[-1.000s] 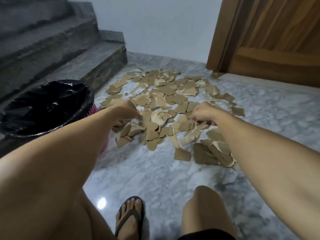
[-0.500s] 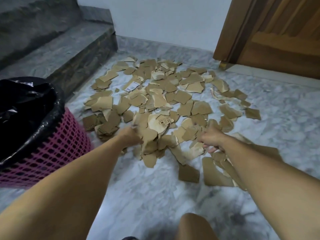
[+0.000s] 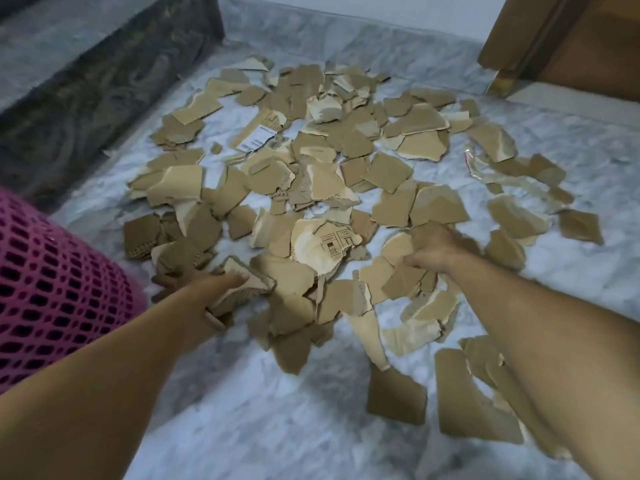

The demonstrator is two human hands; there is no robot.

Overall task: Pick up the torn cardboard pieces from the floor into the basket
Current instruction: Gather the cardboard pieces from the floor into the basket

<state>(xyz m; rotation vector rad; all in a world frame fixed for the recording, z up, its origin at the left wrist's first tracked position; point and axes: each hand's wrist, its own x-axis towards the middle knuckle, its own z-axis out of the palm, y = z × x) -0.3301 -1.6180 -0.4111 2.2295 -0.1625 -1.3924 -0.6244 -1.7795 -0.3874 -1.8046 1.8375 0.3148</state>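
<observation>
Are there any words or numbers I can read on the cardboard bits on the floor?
None can be read as words.
White label on a strip of cardboard: dark printed lines, too small and blurred.
Pale cardboard piece near the middle: boxed black handling symbols with tiny text under them, too blurred.
The other cardboard pieces show no print.

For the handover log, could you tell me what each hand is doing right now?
Left hand: closed on a stack of cardboard pieces at the pile's near edge.
Right hand: closed on a cardboard piece in the pile.
</observation>
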